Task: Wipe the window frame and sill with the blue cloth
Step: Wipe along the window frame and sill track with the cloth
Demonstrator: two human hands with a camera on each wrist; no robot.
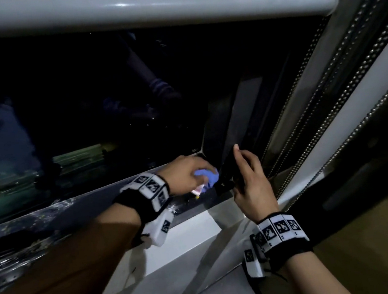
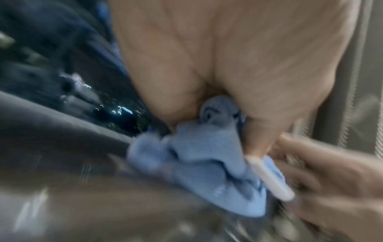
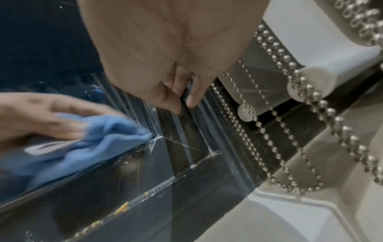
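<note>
The left hand (image 1: 186,171) holds the bunched blue cloth (image 1: 208,178) with curled fingers and presses it on the dark window frame (image 1: 224,123), at the lower right corner of the glass. A white tag (image 2: 269,177) hangs from the cloth. The right hand (image 1: 251,181) pinches a thin dark strip (image 3: 183,106) of the frame's upright part between thumb and fingers. Bead chains (image 3: 275,91) hang beside it, above the white sill (image 1: 194,235).
</note>
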